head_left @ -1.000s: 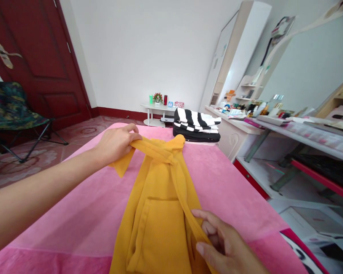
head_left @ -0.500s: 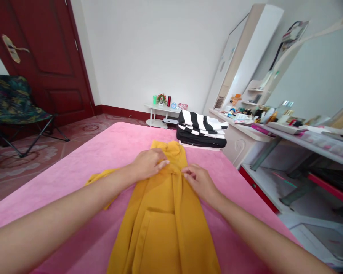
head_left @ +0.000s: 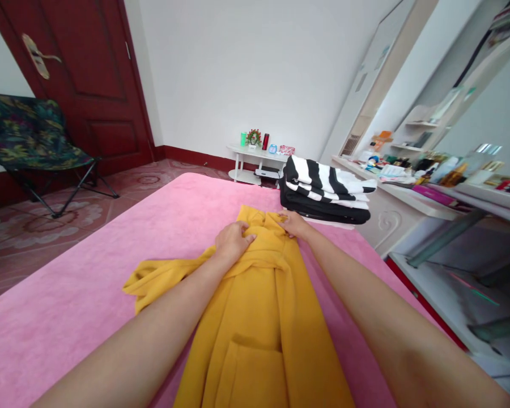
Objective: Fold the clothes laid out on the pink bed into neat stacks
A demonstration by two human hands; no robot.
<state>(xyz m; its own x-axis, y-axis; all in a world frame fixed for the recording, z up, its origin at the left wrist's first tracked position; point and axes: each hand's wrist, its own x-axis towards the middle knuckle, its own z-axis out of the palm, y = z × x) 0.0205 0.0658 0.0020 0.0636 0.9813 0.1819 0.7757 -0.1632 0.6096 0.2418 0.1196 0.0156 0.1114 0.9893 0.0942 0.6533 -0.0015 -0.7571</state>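
A long mustard-yellow coat (head_left: 255,306) lies lengthwise on the pink bedspread (head_left: 178,218), its pocket towards me and its collar end away from me. One sleeve sticks out to the left, passing under my left forearm. My left hand (head_left: 232,241) has its fingers closed on bunched cloth at the left of the collar end. At the right edge of that same end, my right hand (head_left: 295,225) pinches the fabric between thumb and fingers. The cloth between both hands is rumpled, with a fold running across just below them.
Folded black and striped clothes (head_left: 327,192) are stacked at the bed's far right corner. A dressing table (head_left: 408,195) crowded with bottles stands along the right. Beyond the bed is a small white table (head_left: 249,153); a folding chair (head_left: 38,141) stands by the red door (head_left: 89,73) on the left.
Both hands have moved farther up the coat towards its collar end, and the right hand now grips its edge. More of the left sleeve shows. The view has shifted slightly left.
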